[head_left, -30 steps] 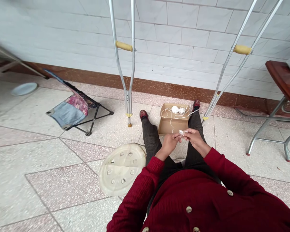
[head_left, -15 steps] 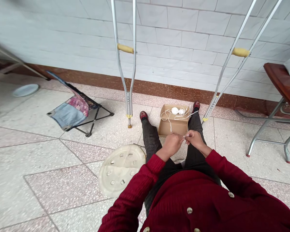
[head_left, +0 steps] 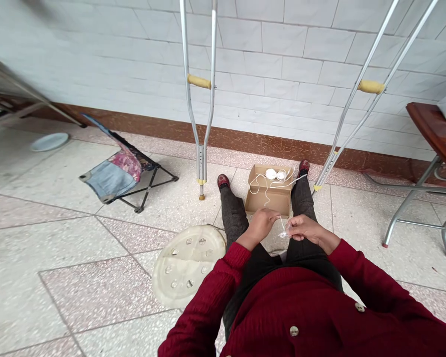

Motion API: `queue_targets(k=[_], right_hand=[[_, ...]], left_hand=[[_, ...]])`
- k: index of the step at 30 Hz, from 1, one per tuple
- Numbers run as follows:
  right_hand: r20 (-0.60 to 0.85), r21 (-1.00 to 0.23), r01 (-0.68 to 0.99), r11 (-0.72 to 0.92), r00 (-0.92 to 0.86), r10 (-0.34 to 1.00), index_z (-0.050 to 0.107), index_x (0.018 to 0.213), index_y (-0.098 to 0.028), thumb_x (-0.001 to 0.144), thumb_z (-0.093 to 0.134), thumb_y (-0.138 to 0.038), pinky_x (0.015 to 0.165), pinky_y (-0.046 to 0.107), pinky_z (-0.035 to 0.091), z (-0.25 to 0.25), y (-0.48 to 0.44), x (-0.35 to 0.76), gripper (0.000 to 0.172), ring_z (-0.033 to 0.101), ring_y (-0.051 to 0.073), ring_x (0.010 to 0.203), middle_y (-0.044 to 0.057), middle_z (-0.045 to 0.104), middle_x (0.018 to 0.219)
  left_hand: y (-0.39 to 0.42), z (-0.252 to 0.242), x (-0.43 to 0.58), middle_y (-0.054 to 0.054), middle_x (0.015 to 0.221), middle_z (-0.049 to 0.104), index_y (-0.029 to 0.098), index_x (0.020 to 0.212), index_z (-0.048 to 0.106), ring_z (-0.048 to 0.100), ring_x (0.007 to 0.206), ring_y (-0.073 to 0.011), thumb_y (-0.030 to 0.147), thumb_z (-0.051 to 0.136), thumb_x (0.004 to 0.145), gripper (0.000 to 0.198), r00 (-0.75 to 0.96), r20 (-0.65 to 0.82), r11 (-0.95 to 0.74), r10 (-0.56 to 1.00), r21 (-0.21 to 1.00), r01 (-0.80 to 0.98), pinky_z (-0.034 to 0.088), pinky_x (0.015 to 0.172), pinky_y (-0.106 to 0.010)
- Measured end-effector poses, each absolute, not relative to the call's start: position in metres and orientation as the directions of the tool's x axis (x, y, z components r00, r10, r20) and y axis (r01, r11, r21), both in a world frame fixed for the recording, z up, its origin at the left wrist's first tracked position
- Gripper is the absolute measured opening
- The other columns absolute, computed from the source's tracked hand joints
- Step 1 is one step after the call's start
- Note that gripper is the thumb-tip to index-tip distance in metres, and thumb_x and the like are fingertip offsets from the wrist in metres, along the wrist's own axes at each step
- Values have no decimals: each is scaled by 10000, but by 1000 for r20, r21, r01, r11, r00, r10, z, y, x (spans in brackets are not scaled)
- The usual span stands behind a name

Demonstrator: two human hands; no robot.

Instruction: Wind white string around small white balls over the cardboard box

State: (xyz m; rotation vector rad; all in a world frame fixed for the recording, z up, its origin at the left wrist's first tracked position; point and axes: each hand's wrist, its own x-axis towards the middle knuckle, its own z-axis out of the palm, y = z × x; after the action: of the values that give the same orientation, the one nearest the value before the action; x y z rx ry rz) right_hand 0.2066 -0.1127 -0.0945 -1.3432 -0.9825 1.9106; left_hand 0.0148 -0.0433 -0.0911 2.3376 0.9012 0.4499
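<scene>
My left hand and my right hand are held over my dark trousers, a little apart. A small white piece sits at my right fingertips, and a thin white string rises from it towards my left fingers. My left fingers look closed on the string, though they partly hide it. More string trails from the open cardboard box beyond my hands. Two round white pads lie inside the box, looped with string.
Aluminium crutches lean upright against the tiled wall on either side of my feet. A round perforated plastic lid lies left of my knees. A folding stool, a plate and a metal-legged table stand further out.
My right hand has dropped lower and moved right, carrying the small white piece down with it. My hands have drawn slightly apart, and the string between them now shows.
</scene>
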Motion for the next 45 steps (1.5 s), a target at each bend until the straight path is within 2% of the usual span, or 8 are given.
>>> queue_targets(k=[4, 7, 11, 17, 25, 30, 38, 45], right_hand=[[-369, -916, 110, -385, 141, 919, 564, 575, -175, 611, 727, -271, 373, 192, 288, -111, -91, 204, 193, 437, 75, 346, -43, 536, 402], [-242, -970, -69, -232, 354, 904, 546, 603, -184, 633, 708, -326, 377, 190, 275, -104, -74, 199, 217, 427, 70, 366, -46, 534, 426], [-325, -910, -288, -297, 51, 944, 576, 654, -166, 621, 751, -364, 372, 184, 212, -78, -86, 192, 266, 424, 55, 391, -35, 563, 505], [-489, -849, -45, -527, -316, 813, 637, 651, -138, 619, 753, -305, 374, 184, 275, -83, -126, 195, 205, 481, 72, 382, -16, 591, 487], [-266, -964, -63, -259, 318, 910, 554, 565, -180, 629, 678, -253, 381, 193, 288, -102, -79, 196, 157, 428, 71, 356, -38, 539, 406], [-273, -934, -261, -244, 82, 958, 595, 644, -177, 657, 692, -281, 388, 192, 275, -55, -87, 178, 143, 448, 72, 388, -36, 555, 460], [-464, -881, -11, -473, -174, 869, 601, 586, -167, 585, 655, -187, 342, 183, 288, -78, -121, 182, 58, 484, 86, 350, -31, 575, 435], [-245, -965, -169, -202, 294, 924, 556, 566, -181, 590, 682, -270, 377, 193, 320, -87, -56, 184, 156, 459, 77, 371, -33, 553, 433]], left_hand=[[-50, -84, 29, -78, 792, 706, 165, 774, 699, 627, 794, -194, 213, 517, 905, 230, 735, 54, -643, 676, 530, 553, 407, 882, -326], [-63, -86, 34, -43, 742, 696, 171, 767, 699, 623, 722, -183, 228, 489, 915, 262, 678, -57, -495, 733, 639, 588, 425, 720, -273], [-64, -92, 22, -7, 748, 693, 168, 811, 708, 615, 718, -151, 244, 464, 933, 283, 644, -84, -351, 760, 781, 517, 409, 671, -227], [-42, -86, 8, -41, 771, 700, 172, 784, 702, 612, 780, -167, 253, 487, 941, 278, 751, 74, -613, 656, 633, 473, 412, 822, -279], [-68, -83, 24, -49, 748, 690, 165, 770, 698, 616, 744, -176, 279, 490, 933, 288, 681, 73, -559, 729, 637, 531, 429, 772, -285], [-69, -98, 11, -10, 691, 673, 143, 747, 705, 595, 662, -146, 300, 499, 927, 315, 645, -30, -345, 763, 826, 447, 418, 637, -228], [-31, -67, 0, -64, 850, 708, 193, 892, 718, 621, 851, -189, 255, 481, 940, 250, 669, 164, -636, 725, 533, 558, 419, 836, -298], [-50, -58, 18, -65, 770, 687, 176, 841, 704, 617, 769, -189, 248, 475, 937, 259, 656, 134, -625, 743, 490, 608, 414, 747, -279]])
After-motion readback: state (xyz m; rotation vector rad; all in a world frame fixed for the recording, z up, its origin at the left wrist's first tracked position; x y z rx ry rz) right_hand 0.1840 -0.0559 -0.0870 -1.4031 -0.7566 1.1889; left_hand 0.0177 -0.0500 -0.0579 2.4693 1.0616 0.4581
